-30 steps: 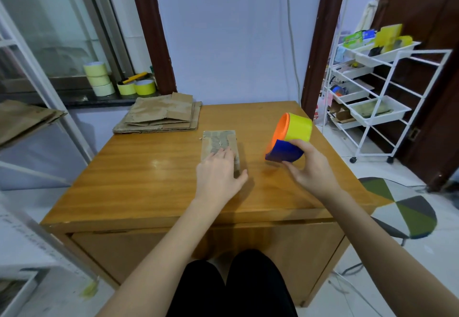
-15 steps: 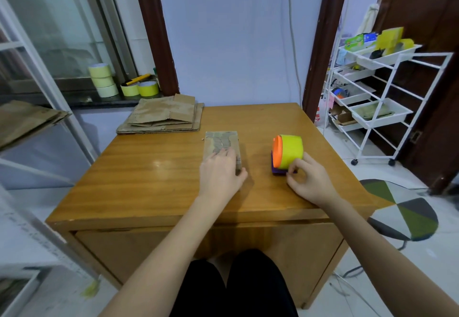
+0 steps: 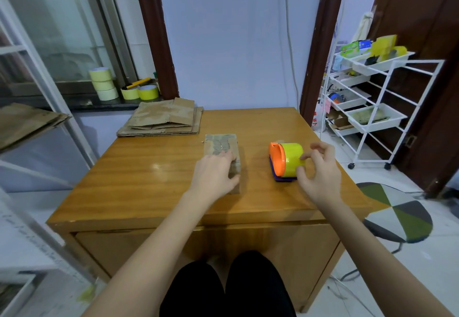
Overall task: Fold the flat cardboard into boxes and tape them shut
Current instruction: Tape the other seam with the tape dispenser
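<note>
We see a wooden table point(image 3: 149, 187) from above, with our two bare arms reaching forward over it. Our left hand point(image 3: 213, 175) lies flat on a small folded cardboard box point(image 3: 222, 151) near the middle of the table, fingers straight and pressing its top down. To the right, well apart from the box, a tape dispenser point(image 3: 285, 160) with a yellow roll and an orange side rests on the table. Our right hand point(image 3: 320, 175) is at its right side, fingers loosely curled and spread; the fingertips touch the yellow roll, but we cannot tell whether they truly grip it. A stack of flat cardboard point(image 3: 164, 118) waits at the far left edge of the table.

We judge the step to be picking out the tape end for sealing. To do it well, we should keep the left palm steady so the flaps stay closed, find the loose tape end with thumb and forefinger, and bring the dispenser to the box's seam before pulling.
</note>
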